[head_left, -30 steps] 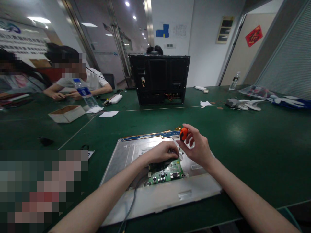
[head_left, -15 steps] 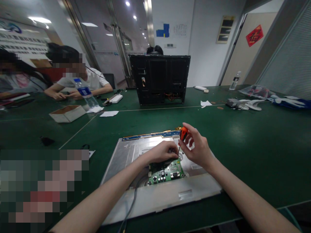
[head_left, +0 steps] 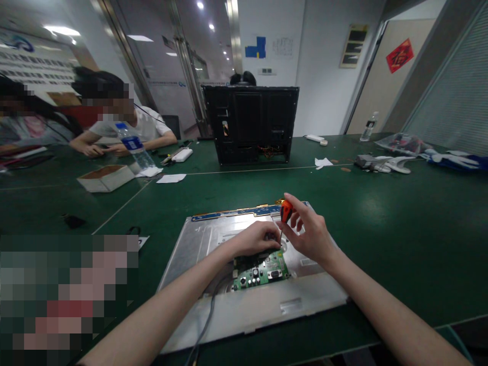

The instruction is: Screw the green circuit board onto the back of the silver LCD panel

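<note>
Head view shows the right hand (head_left: 310, 229) gripping a screwdriver with an orange-and-black handle (head_left: 286, 210) between thumb and fingertips, its thin shaft pointing down just beside the curled left hand (head_left: 259, 238), whose hold I cannot tell, above a green rectangular circuit board (head_left: 279, 268) on a flat silver metal panel (head_left: 198, 244).

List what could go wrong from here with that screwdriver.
1. The screwdriver in the right grip points down close beside the left grip; a slip might jab it.
2. Its tip is by the green circuit board's far right corner; skidding could scratch it.
3. The grey cable trails over the metal panel's near edge; it might snag.
</note>
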`<state>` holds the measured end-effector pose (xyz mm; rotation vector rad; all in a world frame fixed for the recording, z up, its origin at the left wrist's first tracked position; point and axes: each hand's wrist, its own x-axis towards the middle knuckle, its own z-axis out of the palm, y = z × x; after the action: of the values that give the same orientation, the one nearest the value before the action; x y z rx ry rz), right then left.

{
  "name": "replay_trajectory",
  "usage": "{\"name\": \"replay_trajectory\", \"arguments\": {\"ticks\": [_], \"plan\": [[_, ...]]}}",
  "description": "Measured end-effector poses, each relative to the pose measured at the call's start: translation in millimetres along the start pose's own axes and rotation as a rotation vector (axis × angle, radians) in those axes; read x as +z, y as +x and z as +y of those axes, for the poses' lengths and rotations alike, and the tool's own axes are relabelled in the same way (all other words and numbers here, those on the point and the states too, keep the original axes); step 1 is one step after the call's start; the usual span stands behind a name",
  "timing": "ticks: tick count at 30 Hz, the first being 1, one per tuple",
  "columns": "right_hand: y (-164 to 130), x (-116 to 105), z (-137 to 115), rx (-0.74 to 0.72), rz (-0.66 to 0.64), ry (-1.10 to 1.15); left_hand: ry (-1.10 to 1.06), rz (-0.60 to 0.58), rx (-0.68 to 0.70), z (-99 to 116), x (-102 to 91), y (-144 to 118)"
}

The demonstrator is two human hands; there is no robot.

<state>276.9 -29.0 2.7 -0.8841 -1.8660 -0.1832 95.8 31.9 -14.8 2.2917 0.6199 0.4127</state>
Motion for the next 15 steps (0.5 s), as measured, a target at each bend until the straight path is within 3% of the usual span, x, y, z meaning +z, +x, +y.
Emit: {"name": "replay_trajectory", "arguments": {"ticks": [15], "plan": [[-1.4, -0.1, -0.3, 0.066, -0.029, 0.014, -0.032, -0.005, 0.027, -1.4, 0.8, -0.2]]}}
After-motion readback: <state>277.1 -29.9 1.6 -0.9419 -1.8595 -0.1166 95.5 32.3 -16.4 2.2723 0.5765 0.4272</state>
